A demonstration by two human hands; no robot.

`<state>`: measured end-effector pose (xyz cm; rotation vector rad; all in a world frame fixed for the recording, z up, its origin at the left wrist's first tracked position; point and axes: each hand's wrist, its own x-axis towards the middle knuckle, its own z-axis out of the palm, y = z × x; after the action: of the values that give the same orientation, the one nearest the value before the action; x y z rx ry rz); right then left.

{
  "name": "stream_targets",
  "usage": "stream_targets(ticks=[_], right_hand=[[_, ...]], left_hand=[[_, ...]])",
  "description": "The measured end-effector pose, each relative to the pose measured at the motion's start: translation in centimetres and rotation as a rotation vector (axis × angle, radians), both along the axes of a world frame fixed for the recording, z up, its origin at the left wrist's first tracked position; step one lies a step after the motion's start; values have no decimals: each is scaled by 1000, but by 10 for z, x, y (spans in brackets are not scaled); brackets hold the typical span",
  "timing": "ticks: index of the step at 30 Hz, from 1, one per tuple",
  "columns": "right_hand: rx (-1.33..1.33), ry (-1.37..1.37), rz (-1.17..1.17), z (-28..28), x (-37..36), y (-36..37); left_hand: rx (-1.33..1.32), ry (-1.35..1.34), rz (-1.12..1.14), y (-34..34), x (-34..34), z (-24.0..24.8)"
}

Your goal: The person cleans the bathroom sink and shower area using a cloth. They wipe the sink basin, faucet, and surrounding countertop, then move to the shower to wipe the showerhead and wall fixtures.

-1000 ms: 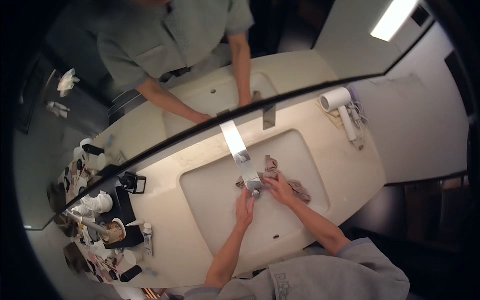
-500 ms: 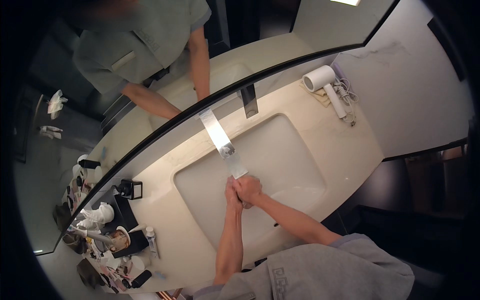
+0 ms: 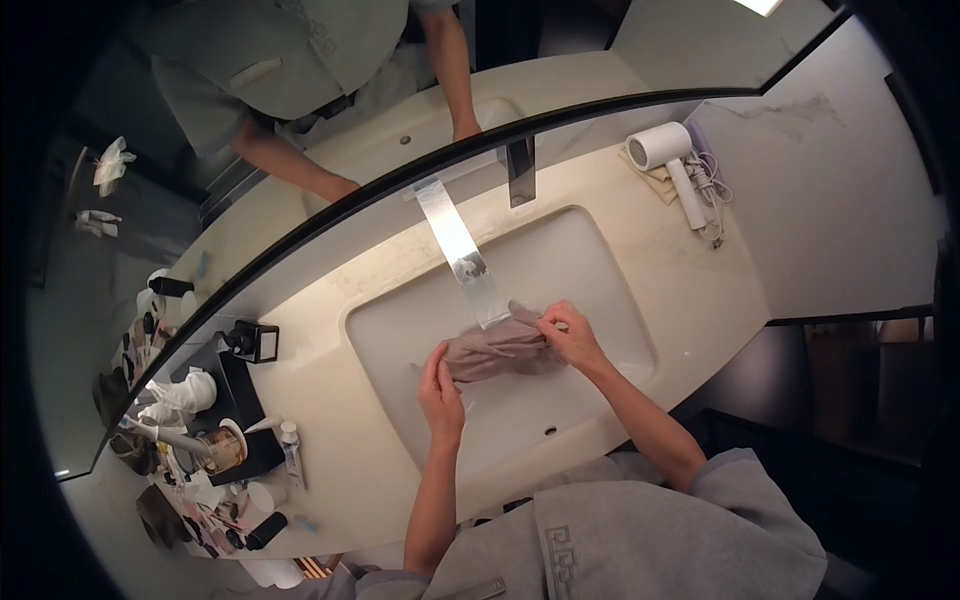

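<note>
A wet, mauve-brown cloth [image 3: 503,352] stretches between my two hands in the white rectangular sink [image 3: 570,260]. My left hand [image 3: 440,388] is closed on its left end, fingers along the edge. At the other end, my right hand [image 3: 572,335] pinches a fold of the cloth between thumb and fingers. The flat silver spout [image 3: 452,238] reaches down over the basin, and its tip hangs just above the cloth's upper edge. Clear water seems to come off that tip.
A white hair dryer [image 3: 662,150] with a coiled cord lies at the back right. To the left stand a black pump bottle [image 3: 258,343], a toothpaste tube [image 3: 291,452] and a crowded black tray [image 3: 250,425]. A large mirror [image 3: 330,110] borders the counter's back.
My hands were clasped together under the spout; now they are apart with the cloth spread between them. The right hand has moved right and up, the left slightly left. The view has shifted a little.
</note>
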<state>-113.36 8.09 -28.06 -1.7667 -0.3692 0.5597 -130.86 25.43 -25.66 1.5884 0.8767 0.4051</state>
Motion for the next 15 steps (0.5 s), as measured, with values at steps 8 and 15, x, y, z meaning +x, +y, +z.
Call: stream_targets(ticks=[8,15], right_hand=[[169,117,167,107,-38,-4],[168,-125,364,114,-92,24]], left_hand=[[188,353,-209,-7,-35,82],[33,6,-362,-13,-51,30]])
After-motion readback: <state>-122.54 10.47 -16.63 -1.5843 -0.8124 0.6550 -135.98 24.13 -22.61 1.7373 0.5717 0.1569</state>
